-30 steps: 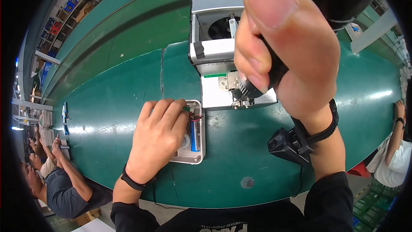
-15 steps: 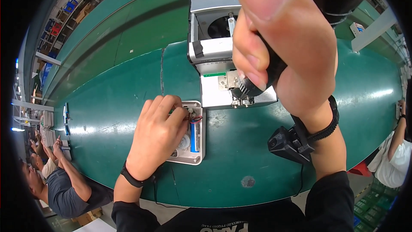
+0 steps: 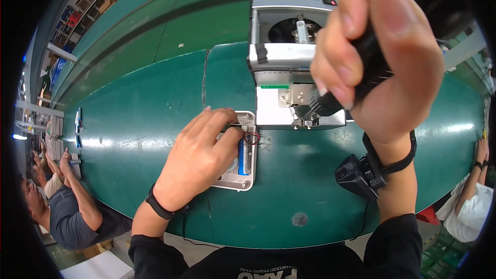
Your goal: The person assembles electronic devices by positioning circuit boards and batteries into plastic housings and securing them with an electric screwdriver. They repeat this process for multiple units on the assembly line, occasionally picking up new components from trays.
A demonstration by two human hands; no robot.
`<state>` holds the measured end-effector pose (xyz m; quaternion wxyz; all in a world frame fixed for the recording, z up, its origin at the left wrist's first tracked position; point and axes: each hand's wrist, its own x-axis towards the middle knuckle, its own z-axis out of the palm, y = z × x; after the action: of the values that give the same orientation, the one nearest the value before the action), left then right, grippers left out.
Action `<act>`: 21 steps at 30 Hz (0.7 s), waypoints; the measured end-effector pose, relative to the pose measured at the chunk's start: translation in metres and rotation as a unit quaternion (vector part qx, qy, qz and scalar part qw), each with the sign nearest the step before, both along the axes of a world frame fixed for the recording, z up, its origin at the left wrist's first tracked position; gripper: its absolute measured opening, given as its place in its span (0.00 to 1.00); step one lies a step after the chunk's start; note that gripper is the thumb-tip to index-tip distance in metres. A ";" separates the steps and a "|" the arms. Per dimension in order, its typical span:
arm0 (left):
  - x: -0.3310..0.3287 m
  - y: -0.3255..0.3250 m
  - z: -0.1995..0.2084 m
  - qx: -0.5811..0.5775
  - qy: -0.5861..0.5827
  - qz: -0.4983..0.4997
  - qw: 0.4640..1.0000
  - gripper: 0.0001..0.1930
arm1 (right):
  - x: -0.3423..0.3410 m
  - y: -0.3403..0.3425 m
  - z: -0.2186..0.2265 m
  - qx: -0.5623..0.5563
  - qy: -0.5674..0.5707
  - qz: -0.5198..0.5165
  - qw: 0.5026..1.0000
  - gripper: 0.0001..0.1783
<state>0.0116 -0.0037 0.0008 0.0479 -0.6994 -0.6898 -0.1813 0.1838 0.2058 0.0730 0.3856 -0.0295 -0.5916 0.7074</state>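
Observation:
My right hand is wrapped around a black electric screwdriver, raised close to the camera. The screwdriver's ribbed nose points down at the metal front of a grey and white screw feeder; whether its bit touches there, I cannot tell. My left hand lies over an open white plastic housing, fingers bent and pressed together on a small part at its upper end. The fingers mostly hide that part. Beside them show a blue battery and thin red and black wires.
The green worktable has a lengthwise seam left of the feeder. A small black camera is strapped to my right wrist, with a cable hanging from it. Other people sit at the left and right ends.
The feeder and housing appear farther right in the picture as the view shifts. My right hand with the screwdriver has shifted right, uncovering more of the feeder. The left hand stays at the housing.

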 end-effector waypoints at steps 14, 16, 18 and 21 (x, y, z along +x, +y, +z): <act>-0.021 0.000 -0.024 0.051 -0.119 -0.049 0.990 0.08 | -0.024 0.011 -0.009 0.056 0.045 0.150 0.986 0.23; -0.022 -0.002 -0.026 0.054 -0.112 -0.049 0.991 0.08 | -0.024 0.013 -0.009 0.065 0.048 0.158 0.984 0.24; -0.023 -0.001 -0.028 0.056 -0.111 -0.059 0.991 0.08 | -0.022 0.015 -0.008 0.046 0.041 0.158 0.986 0.24; -0.022 -0.001 -0.032 0.068 -0.109 -0.065 0.990 0.09 | -0.022 0.019 -0.008 0.035 0.034 0.160 0.986 0.24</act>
<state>-0.0102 -0.0047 -0.0314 0.0076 -0.7141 -0.6298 -0.3057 0.1622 0.2251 0.0652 0.2879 0.1031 -0.5994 0.7398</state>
